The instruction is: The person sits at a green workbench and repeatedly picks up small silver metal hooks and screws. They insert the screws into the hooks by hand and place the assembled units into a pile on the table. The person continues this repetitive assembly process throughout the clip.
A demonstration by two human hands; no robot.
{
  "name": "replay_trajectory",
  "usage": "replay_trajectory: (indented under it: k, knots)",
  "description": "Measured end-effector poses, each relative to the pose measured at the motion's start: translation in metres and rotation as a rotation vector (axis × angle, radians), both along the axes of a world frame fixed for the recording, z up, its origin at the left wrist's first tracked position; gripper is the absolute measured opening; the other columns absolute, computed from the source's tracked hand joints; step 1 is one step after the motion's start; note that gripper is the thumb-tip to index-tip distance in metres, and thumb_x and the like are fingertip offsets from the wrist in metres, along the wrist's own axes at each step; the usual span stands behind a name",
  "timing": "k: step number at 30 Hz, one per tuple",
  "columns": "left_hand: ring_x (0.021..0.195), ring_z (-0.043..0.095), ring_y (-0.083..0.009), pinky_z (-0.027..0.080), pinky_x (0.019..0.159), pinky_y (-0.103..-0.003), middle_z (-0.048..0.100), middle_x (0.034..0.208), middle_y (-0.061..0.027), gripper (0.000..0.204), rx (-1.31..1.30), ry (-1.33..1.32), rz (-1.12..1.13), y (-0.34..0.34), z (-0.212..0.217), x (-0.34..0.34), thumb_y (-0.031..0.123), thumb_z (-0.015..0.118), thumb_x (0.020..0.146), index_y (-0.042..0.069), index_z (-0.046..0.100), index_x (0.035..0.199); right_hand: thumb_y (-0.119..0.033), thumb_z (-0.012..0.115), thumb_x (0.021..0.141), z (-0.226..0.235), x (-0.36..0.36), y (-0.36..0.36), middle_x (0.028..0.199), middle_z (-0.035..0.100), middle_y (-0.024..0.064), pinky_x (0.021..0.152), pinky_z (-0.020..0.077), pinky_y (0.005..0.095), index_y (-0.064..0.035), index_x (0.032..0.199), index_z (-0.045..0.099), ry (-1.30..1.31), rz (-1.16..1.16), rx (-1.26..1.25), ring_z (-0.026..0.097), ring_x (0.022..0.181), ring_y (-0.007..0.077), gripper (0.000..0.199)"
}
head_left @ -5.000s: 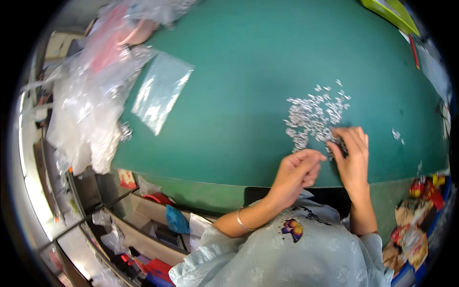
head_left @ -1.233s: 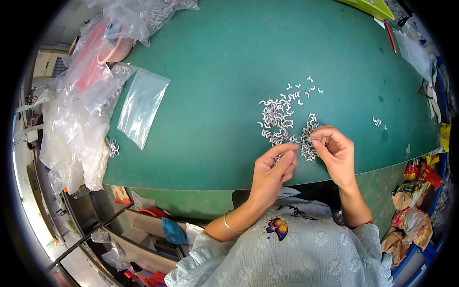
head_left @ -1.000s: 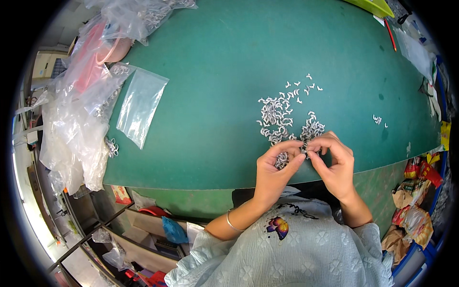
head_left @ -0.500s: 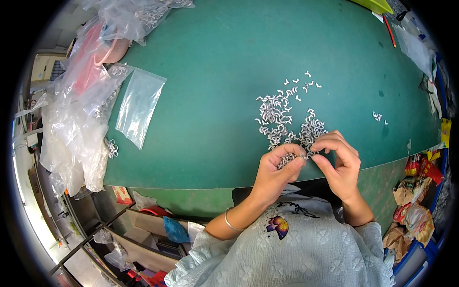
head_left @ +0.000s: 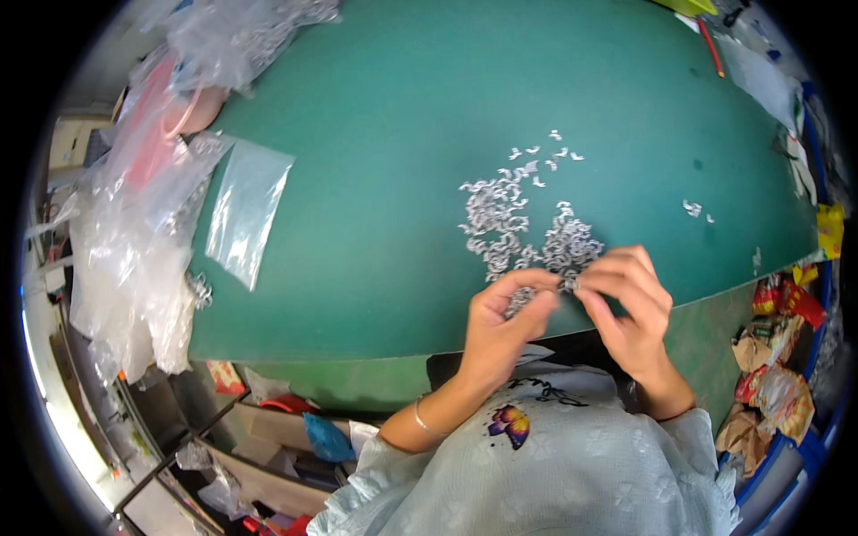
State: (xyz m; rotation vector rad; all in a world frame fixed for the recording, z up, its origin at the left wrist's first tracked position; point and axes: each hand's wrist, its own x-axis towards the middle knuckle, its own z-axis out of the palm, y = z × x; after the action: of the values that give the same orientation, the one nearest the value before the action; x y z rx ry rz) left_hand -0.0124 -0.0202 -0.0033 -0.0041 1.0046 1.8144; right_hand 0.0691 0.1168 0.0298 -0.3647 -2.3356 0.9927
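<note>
My left hand (head_left: 497, 335) is curled at the table's near edge, around a cluster of small curved silvery-grey metal pieces (head_left: 518, 302). Its thumb is blurred. My right hand (head_left: 633, 308) faces it, thumb and forefinger closed in a pinch by a small grey metal piece (head_left: 568, 284) between the two hands' fingertips. Just beyond the fingers is a dense pile of the same curved pieces (head_left: 572, 239). A looser heap (head_left: 492, 214) spreads to its left, with several single pieces scattered past it.
Clear plastic bags (head_left: 125, 259) crowd the green table's (head_left: 375, 196) left side, near a pink basket (head_left: 201, 109). A flat clear bag (head_left: 250, 214) lies beside them. A few pieces (head_left: 692, 208) rest at the right; a red pen (head_left: 710, 46) lies far right.
My left thumb has drawn back a little from the right fingertips, and the left hand sits slightly farther from the right. The whole view has shifted a little; the piles look the same.
</note>
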Motion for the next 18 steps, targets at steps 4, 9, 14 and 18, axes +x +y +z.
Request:
replay_trajectory:
  k: [4, 9, 14, 18]
  knots:
    - [0.057, 0.033, -0.0051, 0.024, 0.047, -0.019, 0.049, 0.076, -0.0034, 0.016, 0.038, -0.022, 0.064, 0.0, -0.005, 0.001, 0.007, 0.052, 0.088, -0.001, 0.056, 0.102, 0.002, 0.068, 0.068, -0.024, 0.021, 0.047, 0.076, 0.061, 0.0102, 0.067, 0.0428, 0.0325, -0.0001, 0.076, 0.062, -0.111, -0.343, 0.178, 0.055, 0.073, 0.0242, 0.01]
    - [0.056, 0.03, -0.005, 0.023, 0.046, -0.019, 0.04, 0.068, -0.0006, 0.016, 0.048, -0.033, 0.07, 0.002, -0.005, 0.0, 0.007, 0.048, 0.09, -0.002, 0.056, 0.101, -0.002, 0.067, 0.072, -0.036, 0.057, 0.099, 0.078, 0.06, 0.0072, 0.069, 0.0405, 0.0336, -0.0019, 0.075, 0.06, -0.274, -0.669, 0.39, 0.053, 0.074, 0.0247, 0.007]
    - [0.055, 0.029, -0.0048, 0.022, 0.045, -0.019, 0.038, 0.066, 0.0006, 0.015, 0.03, -0.044, 0.057, 0.003, -0.006, 0.001, 0.006, 0.047, 0.091, -0.002, 0.056, 0.1, -0.001, 0.068, 0.068, -0.031, 0.048, 0.08, 0.082, 0.06, 0.0093, 0.073, 0.0414, 0.0352, -0.002, 0.078, 0.061, -0.207, -0.564, 0.333, 0.054, 0.08, 0.0256, 0.012]
    - [0.055, 0.029, -0.0046, 0.022, 0.045, -0.019, 0.039, 0.066, 0.0009, 0.015, 0.008, -0.047, 0.052, 0.003, -0.006, 0.0, 0.006, 0.047, 0.091, -0.002, 0.056, 0.1, -0.005, 0.07, 0.067, -0.026, 0.018, 0.047, 0.086, 0.059, 0.0103, 0.074, 0.0418, 0.0351, -0.0008, 0.086, 0.062, -0.176, -0.122, 0.142, 0.054, 0.083, 0.0267, 0.022]
